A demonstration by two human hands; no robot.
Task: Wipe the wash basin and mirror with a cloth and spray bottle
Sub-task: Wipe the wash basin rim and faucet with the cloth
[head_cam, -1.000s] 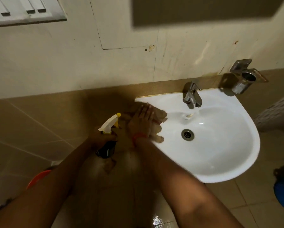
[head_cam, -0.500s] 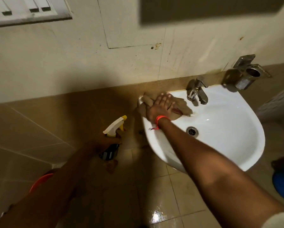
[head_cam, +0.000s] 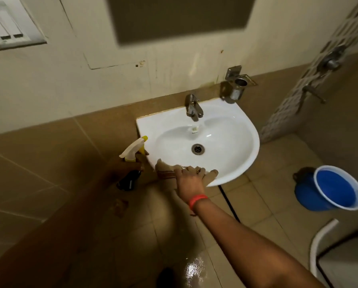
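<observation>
Pressing cloth (head_cam: 167,173) flat against near rim of wash basin (head_cam: 232,163), frame centre, right hand (head_cam: 189,183) fingers spread. Gripping spray bottle (head_cam: 132,163) in curled left hand (head_cam: 123,168), just left of basin.

Dim cream wall (head_cam: 111,90), tan floor tiles (head_cam: 263,204)

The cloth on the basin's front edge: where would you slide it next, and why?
Probably rightward along the rim. The right hand presses the cloth on the wash basin at its front-left edge, and the rim curving right lies beyond it. The left hand only holds the spray bottle.
</observation>
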